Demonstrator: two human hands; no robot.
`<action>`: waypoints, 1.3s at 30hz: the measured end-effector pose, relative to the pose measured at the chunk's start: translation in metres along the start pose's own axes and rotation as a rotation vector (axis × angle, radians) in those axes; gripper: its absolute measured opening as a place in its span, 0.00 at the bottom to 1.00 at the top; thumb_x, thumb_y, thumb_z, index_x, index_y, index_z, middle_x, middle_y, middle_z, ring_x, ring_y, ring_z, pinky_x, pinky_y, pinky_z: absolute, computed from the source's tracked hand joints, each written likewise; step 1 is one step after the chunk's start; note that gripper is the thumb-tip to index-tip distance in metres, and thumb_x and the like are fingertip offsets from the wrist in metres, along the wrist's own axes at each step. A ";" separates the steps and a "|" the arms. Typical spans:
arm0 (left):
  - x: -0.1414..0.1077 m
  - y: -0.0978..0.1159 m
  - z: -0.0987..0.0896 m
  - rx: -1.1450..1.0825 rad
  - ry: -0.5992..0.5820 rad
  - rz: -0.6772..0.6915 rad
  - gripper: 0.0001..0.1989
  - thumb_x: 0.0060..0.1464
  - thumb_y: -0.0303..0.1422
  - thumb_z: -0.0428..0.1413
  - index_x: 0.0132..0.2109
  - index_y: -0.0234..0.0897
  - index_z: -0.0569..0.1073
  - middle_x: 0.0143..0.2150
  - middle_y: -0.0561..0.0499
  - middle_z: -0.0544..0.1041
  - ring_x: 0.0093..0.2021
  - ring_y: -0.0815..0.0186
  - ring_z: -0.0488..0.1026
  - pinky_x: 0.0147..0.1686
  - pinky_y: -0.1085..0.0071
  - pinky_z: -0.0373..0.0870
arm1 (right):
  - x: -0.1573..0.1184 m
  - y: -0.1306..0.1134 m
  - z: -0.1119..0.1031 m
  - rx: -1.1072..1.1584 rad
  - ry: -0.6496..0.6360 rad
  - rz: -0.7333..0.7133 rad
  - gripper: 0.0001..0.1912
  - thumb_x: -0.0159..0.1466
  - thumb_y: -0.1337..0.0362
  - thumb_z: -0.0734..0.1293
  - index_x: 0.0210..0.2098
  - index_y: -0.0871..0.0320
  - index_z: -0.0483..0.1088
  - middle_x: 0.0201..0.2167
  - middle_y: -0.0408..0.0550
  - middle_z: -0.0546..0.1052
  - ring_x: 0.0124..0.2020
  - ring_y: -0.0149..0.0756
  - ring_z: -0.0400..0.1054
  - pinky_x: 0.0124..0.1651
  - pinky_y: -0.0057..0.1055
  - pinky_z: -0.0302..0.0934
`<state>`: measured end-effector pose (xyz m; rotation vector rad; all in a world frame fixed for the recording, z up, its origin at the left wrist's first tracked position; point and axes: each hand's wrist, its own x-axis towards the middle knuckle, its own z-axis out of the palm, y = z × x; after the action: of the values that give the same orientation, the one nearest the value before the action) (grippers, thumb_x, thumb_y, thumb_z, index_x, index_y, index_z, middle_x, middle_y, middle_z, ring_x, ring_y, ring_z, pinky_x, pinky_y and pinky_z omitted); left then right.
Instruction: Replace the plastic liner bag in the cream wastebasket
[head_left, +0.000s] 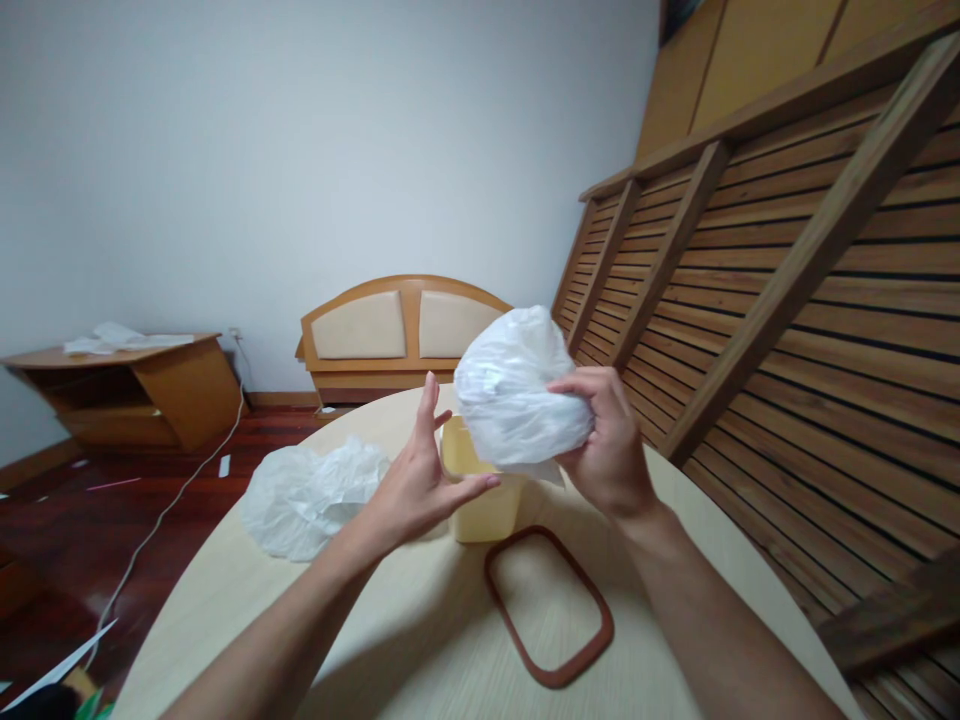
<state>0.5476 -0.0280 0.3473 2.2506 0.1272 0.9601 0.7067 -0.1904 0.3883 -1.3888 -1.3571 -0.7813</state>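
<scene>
A bunched white plastic bag (517, 385) is gripped at its right side by my right hand (611, 440), held up above the table. Behind and below it stands a pale yellow bin (484, 515), its opening partly hidden by the bag. My left hand (427, 470) is in front of the bin's left side, thumb and fingers spread, with nothing between them. A brown frame-like rim (551, 675), rounded at the corners, lies flat on the table nearer to me. Another crumpled white plastic bag (296, 500) rests on the table left of my left hand.
The round wooden table (405, 640) fills the foreground. A slatted wooden bed frame (787, 330) leans along the right. Beyond the table stand a headboard (412, 350) and, at left, a low wooden cabinet (176, 395). A white cable (176, 510) runs across the floor.
</scene>
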 end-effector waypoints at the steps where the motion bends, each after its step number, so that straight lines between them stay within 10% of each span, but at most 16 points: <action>1: 0.001 -0.002 0.001 -0.033 0.006 0.019 0.62 0.53 0.41 0.65 0.72 0.48 0.23 0.75 0.33 0.45 0.69 0.47 0.60 0.65 0.47 0.60 | -0.002 -0.002 0.004 0.019 -0.051 -0.029 0.16 0.61 0.66 0.70 0.48 0.51 0.68 0.46 0.52 0.71 0.51 0.48 0.68 0.55 0.45 0.65; 13: 0.006 -0.024 0.000 0.006 -0.075 -0.024 0.35 0.52 0.41 0.65 0.63 0.40 0.62 0.63 0.39 0.67 0.64 0.49 0.64 0.64 0.49 0.60 | -0.006 0.027 0.000 0.242 -0.551 0.090 0.55 0.57 0.64 0.75 0.72 0.47 0.39 0.67 0.57 0.60 0.67 0.48 0.58 0.68 0.50 0.53; 21: 0.007 -0.013 -0.004 0.008 -0.164 -0.064 0.34 0.52 0.47 0.64 0.62 0.39 0.67 0.64 0.40 0.69 0.65 0.47 0.65 0.65 0.49 0.58 | -0.006 0.028 0.011 0.301 -0.424 0.273 0.28 0.64 0.65 0.66 0.63 0.49 0.63 0.63 0.52 0.67 0.65 0.44 0.60 0.65 0.48 0.59; 27: 0.011 -0.016 -0.003 -0.036 0.055 -0.271 0.23 0.59 0.52 0.54 0.44 0.35 0.74 0.44 0.42 0.80 0.49 0.50 0.75 0.53 0.54 0.69 | -0.015 0.041 0.022 0.298 -0.394 0.577 0.27 0.69 0.56 0.62 0.66 0.53 0.59 0.59 0.59 0.71 0.58 0.46 0.69 0.61 0.52 0.63; 31: 0.012 -0.020 -0.002 -0.114 0.182 -0.296 0.26 0.58 0.50 0.55 0.53 0.34 0.66 0.45 0.43 0.79 0.48 0.54 0.76 0.49 0.57 0.71 | -0.015 0.032 0.021 0.392 -0.496 0.617 0.23 0.71 0.47 0.59 0.59 0.52 0.68 0.59 0.55 0.73 0.63 0.46 0.65 0.67 0.52 0.54; 39: 0.009 -0.008 0.002 0.050 -0.114 -0.066 0.15 0.60 0.41 0.55 0.47 0.37 0.78 0.59 0.40 0.73 0.60 0.52 0.69 0.62 0.56 0.61 | -0.007 0.013 0.022 0.633 -0.419 0.520 0.22 0.65 0.59 0.68 0.57 0.52 0.65 0.56 0.54 0.74 0.58 0.42 0.70 0.58 0.44 0.67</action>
<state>0.5565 -0.0194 0.3466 2.3264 0.1756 0.8004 0.7144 -0.1701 0.3726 -1.3215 -1.2995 0.2873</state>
